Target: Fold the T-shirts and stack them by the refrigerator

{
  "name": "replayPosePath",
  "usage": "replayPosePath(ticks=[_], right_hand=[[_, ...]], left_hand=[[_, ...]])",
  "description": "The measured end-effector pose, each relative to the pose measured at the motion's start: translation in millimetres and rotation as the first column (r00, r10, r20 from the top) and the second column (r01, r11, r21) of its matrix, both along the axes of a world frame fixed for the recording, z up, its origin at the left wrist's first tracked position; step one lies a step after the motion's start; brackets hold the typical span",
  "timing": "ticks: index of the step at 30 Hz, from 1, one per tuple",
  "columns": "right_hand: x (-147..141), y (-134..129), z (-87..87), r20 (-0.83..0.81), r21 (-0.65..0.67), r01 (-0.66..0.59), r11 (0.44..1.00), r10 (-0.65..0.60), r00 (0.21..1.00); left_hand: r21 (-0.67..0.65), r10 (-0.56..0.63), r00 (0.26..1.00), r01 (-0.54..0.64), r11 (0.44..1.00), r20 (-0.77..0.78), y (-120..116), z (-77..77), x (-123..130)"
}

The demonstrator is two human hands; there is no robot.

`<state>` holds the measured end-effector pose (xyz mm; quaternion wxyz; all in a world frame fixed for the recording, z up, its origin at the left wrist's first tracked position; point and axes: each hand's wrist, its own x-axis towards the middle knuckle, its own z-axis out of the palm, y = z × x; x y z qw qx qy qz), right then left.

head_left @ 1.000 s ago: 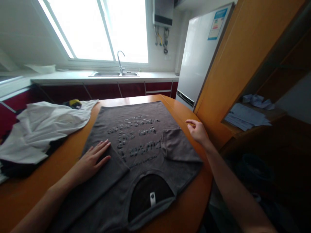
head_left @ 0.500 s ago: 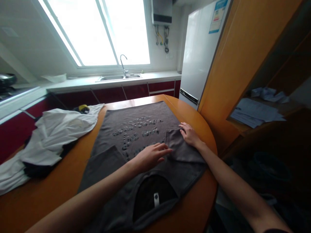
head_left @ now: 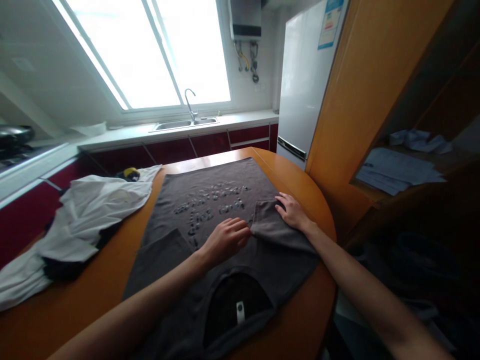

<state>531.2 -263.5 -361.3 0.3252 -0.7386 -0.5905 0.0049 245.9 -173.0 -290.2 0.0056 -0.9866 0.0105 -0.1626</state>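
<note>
A dark grey T-shirt (head_left: 210, 175) with raised dark lettering lies spread on the wooden table, its neck opening towards me. The right sleeve (head_left: 277, 225) is laid inward over the body, and the left sleeve (head_left: 161, 255) also lies inward. My left hand (head_left: 228, 240) has its fingers curled in a pinch on the inner edge of the right sleeve. On that sleeve's outer upper corner rests my right hand (head_left: 292, 211), fingers apart and flat. A white label (head_left: 240, 312) shows inside the collar.
White and black clothes (head_left: 101, 205) are heaped on the left of the table (head_left: 300, 175), with a yellow and black item (head_left: 131, 174) on them. Behind are a counter with a sink (head_left: 174, 124) and a fridge (head_left: 305, 75). Papers (head_left: 401, 167) lie on a shelf at right.
My left hand has moved slightly left and its fingers have closed at the sleeve's edge, which is now pulled a little. My right hand has stayed nearly in place. The view has shifted slightly.
</note>
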Motion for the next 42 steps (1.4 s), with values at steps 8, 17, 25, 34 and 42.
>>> replayPosePath(ticks=[8,17,25,34,42], right_hand=[[8,1,8.9,-0.083,0.072,0.021,0.997,-0.015,0.996],[-23,-66,36.2,0.009,-0.013,0.028,1.0,-0.027,1.0],[-52,-84,36.1,0.158,-0.356,0.072,0.932,-0.016,0.987],[-27,0,49.0,0.168,-0.353,0.085,0.932,-0.026,0.985],[1,5,7.2,0.205,-0.422,0.086,0.903,0.002,0.979]], left_hand=[[-0.135,-0.038,0.996,0.027,0.99,-0.078,5,8.6,-13],[-0.207,0.046,0.995,-0.064,0.976,-0.091,2,-6.5,38],[-0.225,0.104,0.939,-0.184,0.957,-0.327,25,-15.4,30],[-0.363,0.485,0.866,-0.493,0.791,-0.122,97,30.8,-67],[-0.42,0.695,0.699,-0.689,0.591,-0.168,114,0.8,-192]])
